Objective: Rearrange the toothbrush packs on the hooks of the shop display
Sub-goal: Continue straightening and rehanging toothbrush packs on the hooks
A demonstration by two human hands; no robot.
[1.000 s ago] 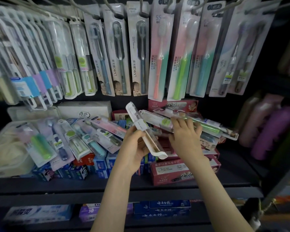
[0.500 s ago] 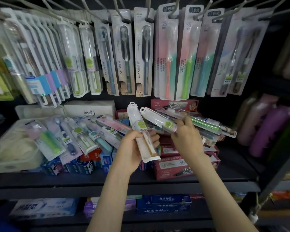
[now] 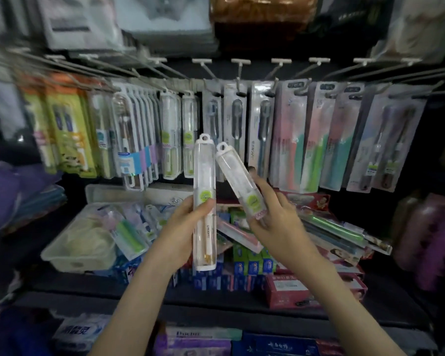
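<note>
One brush-filled upright case [image 3: 204, 173] sits gripped in left fingers [image 3: 200, 208], one tilted case [image 3: 235, 173] in right fingers [image 3: 280, 204].

Packs [image 3: 290, 134] hang in a row on hooks [image 3: 238, 70] above a shelf [image 3: 216, 300]. Before them the left hand [image 3: 183, 227] holds an upright pack [image 3: 204, 181], just left of the tilted pack [image 3: 238, 176] in the right hand [image 3: 276, 223]. On the shelf, a tray [image 3: 70, 260] lies left, boxes [image 3: 314, 291] right

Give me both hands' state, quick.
Left hand: holding the upright clear toothbrush case.
Right hand: holding the tilted clear toothbrush case.
</note>
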